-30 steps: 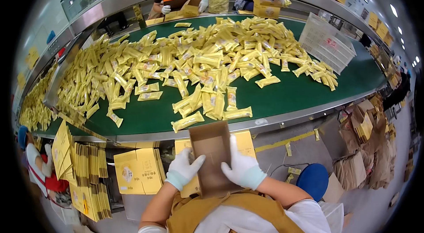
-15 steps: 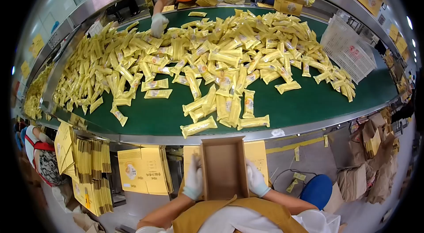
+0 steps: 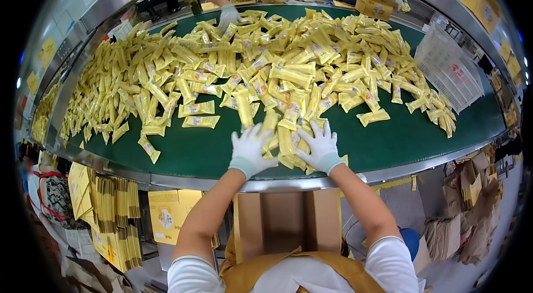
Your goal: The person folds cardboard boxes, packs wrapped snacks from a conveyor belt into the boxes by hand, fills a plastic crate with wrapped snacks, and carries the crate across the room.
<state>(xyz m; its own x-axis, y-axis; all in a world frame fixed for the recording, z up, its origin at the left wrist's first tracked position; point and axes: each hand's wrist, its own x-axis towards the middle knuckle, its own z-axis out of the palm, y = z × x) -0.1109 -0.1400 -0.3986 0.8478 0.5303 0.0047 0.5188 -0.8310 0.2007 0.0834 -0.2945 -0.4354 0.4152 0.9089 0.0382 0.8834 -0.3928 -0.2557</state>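
Observation:
Both my hands wear white gloves and rest at the near edge of a heap of yellow wrapped snack packets [image 3: 300, 74]. My left hand [image 3: 252, 151] has its fingers spread, touching packets at the left of a small cluster. My right hand [image 3: 321, 148] is on the cluster's right side, fingers also apart. Between the two hands lie several packets [image 3: 286, 140], partly covered by my fingers. Below the table edge, close to my body, stands an open cardboard box [image 3: 317, 221], brown inside, with no packets visible in it.
The packets lie on a green conveyor belt [image 3: 383, 146] with a metal rim [image 3: 266, 184]. A white perforated crate [image 3: 451, 68] leans at the right. Flattened yellow cartons [image 3: 114, 198] are stacked at lower left. Across the belt, a co-worker's gloved hand [image 3: 228, 16] touches packets.
My hands have let go of the cardboard box and reached forward onto the packets. The box now sits lower, below the belt edge. The co-worker's gloved hand has shifted slightly.

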